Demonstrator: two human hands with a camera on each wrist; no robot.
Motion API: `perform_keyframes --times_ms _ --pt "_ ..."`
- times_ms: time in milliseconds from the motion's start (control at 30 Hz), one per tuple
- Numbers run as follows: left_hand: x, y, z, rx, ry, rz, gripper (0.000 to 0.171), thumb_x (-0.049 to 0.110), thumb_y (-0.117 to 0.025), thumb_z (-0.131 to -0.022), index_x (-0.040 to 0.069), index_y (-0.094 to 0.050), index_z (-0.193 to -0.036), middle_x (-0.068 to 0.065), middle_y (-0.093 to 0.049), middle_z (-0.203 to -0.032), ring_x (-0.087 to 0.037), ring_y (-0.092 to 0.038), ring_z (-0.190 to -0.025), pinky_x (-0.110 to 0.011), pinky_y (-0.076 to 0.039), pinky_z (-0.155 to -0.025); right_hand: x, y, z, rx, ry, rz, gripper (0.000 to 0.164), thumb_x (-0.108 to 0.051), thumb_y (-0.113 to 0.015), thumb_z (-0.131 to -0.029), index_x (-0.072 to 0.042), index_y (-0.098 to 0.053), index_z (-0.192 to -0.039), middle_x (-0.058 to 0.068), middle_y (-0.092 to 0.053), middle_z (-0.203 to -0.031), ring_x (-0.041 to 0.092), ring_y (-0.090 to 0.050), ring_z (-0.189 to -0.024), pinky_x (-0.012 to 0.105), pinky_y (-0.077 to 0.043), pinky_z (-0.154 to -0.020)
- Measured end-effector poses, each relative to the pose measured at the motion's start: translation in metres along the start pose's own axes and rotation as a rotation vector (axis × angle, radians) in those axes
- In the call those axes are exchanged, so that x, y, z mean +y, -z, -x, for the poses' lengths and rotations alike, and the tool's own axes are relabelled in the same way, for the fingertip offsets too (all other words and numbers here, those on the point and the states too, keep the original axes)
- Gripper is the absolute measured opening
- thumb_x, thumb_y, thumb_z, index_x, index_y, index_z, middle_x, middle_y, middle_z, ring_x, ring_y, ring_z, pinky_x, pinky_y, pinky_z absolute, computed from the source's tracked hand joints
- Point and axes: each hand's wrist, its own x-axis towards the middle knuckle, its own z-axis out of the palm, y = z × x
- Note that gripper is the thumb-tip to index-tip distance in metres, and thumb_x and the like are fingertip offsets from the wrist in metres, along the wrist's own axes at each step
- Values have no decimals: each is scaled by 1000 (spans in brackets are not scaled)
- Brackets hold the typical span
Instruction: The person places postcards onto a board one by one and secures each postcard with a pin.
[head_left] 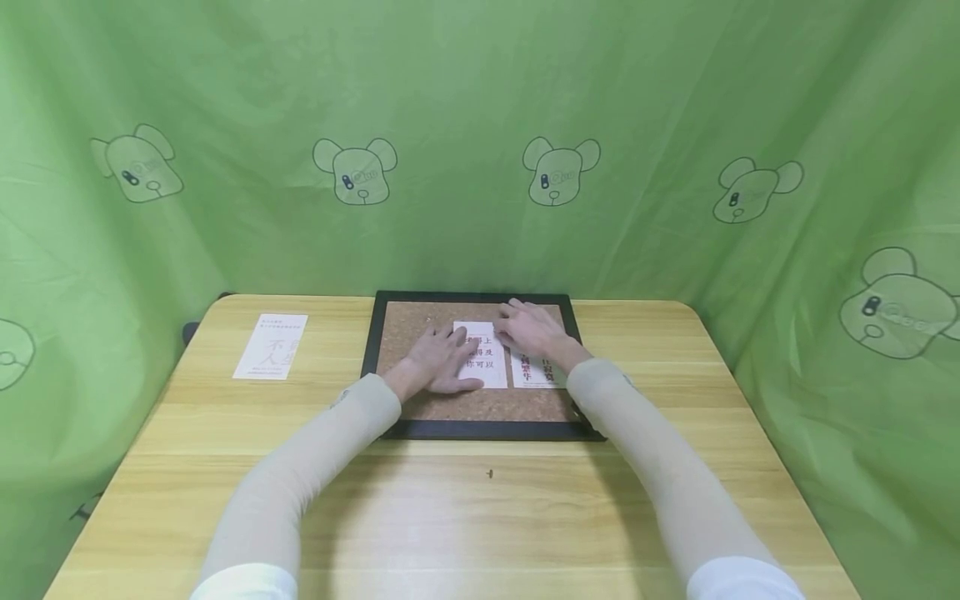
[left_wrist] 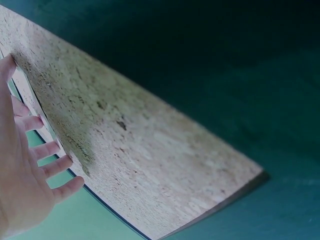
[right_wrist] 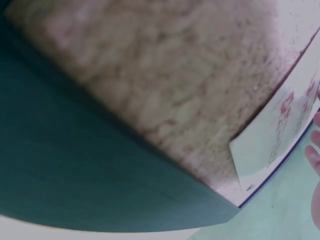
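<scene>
A corkboard [head_left: 450, 408] in a black frame lies on the table with two printed white cards on it. Fingers of my left hand [head_left: 437, 362] spread out straight over the left edge of the middle card [head_left: 489, 377]. In the left wrist view, that same hand [left_wrist: 25, 175] reaches along the card's edge. My right hand [head_left: 528, 329] is bent over the top of the right card [head_left: 542, 379], fingertips by the middle card's upper right corner. Only part of the right fingers [right_wrist: 312, 155] shows in the right wrist view; I cannot tell what they hold.
Another white printed card [head_left: 270, 346] lies on the wooden table [head_left: 315, 500] left of the board. A tiny brass-coloured piece [head_left: 490, 473] sits in front of the frame. Green curtain [head_left: 465, 233] hangs behind and along both sides.
</scene>
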Motion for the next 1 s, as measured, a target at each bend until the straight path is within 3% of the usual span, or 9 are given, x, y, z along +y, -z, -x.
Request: perform_keyframes --times_ms 633,867,1000 --pt "0 1 1 -15 -2 9 93 84 -31 -98 24 -27 -168 -14 -31 -174 -41 -30 -161 -62 -31 -129 -2 -1 0 -34 -45 -4 20 -29 -61 -106 -18 -76 -115 6 -70 -127 23 -62 -110 37 -60 -88" --pt "-1 1 0 -25 0 4 93 84 -31 -98 24 -26 -169 -14 -30 -174 -41 -29 -161 -62 -31 -129 -1 0 0 -49 -30 -11 22 -31 -60 -107 -17 -75 -116 9 -68 -134 26 -62 -114 40 -59 -95" --pt "-1 1 0 -24 -2 -3 94 84 -30 -98 24 -25 -169 -15 -30 -174 -41 -30 -161 -61 -32 -129 0 0 1 -45 -15 -4 23 -32 -60 -106 -16 -74 -117 9 -69 -127 25 -63 -109 39 -60 -91"
